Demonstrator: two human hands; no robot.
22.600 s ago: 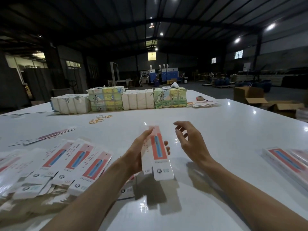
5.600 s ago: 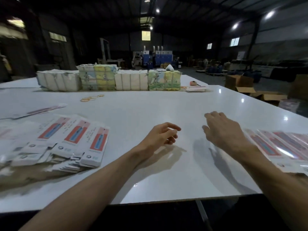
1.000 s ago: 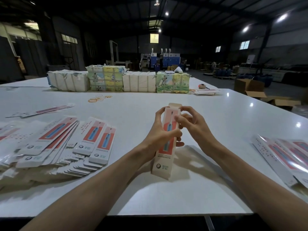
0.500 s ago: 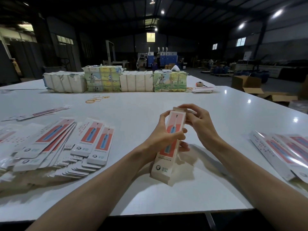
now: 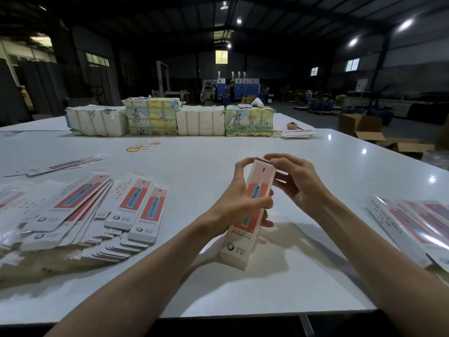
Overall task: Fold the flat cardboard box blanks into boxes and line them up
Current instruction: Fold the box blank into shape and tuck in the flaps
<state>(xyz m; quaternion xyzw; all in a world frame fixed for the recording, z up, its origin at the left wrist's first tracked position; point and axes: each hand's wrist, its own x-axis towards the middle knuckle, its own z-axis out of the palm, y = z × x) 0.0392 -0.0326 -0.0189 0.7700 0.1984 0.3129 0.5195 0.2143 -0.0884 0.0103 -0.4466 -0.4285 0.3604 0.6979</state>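
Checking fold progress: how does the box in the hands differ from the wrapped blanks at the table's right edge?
The box has visible sides; the wrapped blanks are flat. The box is held tilted in the left hand and right hand; the blanks lie on the table. The box is bare; the blanks sit under glossy film. Both show a red printed panel.

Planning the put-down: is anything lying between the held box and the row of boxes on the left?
Nothing visible. Only bare white table separates the long red-and-white cardboard box, held in the left hand with the right hand at its top flap, from the row's nearest box.
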